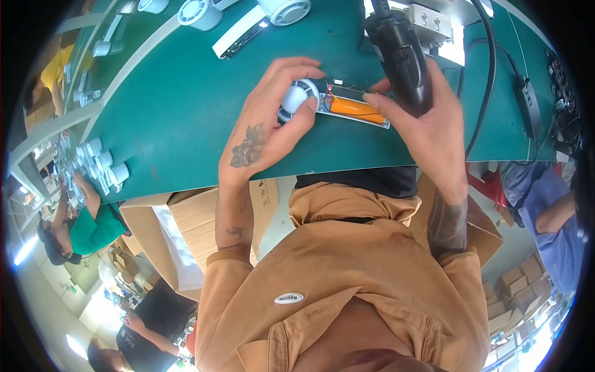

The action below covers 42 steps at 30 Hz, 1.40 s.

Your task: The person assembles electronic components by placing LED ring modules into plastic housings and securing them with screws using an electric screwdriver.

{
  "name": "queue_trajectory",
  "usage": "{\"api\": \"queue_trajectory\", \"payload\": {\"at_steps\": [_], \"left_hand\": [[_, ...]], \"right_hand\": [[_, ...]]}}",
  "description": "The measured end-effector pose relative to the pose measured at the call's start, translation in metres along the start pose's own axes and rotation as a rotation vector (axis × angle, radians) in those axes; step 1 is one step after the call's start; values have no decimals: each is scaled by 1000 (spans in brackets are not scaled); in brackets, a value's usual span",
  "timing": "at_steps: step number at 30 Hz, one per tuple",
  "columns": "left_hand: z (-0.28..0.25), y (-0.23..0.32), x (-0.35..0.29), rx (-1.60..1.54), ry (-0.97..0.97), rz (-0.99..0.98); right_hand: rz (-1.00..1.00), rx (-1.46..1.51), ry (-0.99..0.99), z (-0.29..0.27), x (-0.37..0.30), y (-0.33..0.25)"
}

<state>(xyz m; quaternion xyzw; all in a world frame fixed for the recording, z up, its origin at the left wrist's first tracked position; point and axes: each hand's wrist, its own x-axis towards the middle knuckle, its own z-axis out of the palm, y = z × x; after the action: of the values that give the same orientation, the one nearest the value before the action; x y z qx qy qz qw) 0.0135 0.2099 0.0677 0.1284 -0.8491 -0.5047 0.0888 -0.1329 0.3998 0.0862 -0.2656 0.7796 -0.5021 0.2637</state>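
A small handheld fan (299, 98) with a round white head lies opened over the table. In its handle an orange cylindrical battery (356, 110) shows, with thin red and black wires and a narrow circuit board (347, 91) along its far edge. My left hand (273, 115) is curled around the fan head, thumb on its near side. My right hand (427, 118) pinches the handle's other end, thumb by the battery. A black electric screwdriver (400, 62) hangs in front of my right hand and hides some fingers; whether the hand touches it is unclear.
Other white fan parts (242, 31) lie at the green table's (186, 124) far side. A metal box (429, 25), a black cable (491, 80) and a power strip (528, 105) are at the right. An open carton (186, 229) stands below the table edge. Co-workers sit on both sides.
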Motion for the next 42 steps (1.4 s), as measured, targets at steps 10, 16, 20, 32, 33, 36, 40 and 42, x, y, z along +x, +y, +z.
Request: {"api": "queue_trajectory", "payload": {"at_steps": [10,16,20,32,33,36,40,42], "left_hand": [[-2,13,0,121,-43,52],[3,6,0,182,10,94],[6,7,-1,289,36,172],[8,1,-1,251,60,165],[9,2,-1,247,60,154],[10,3,-1,244,59,147],[9,3,-1,249,56,154],[9,2,0,239,56,160]], "right_hand": [[-2,-5,25,-5,-4,2],[-16,-72,32,-4,-5,1],[-65,-40,63,2,-7,9],[67,-54,9,4,2,1],[89,-44,8,4,2,1],[93,-16,14,3,2,3],[83,-26,11,3,4,3],[122,-15,4,3,4,2]]}}
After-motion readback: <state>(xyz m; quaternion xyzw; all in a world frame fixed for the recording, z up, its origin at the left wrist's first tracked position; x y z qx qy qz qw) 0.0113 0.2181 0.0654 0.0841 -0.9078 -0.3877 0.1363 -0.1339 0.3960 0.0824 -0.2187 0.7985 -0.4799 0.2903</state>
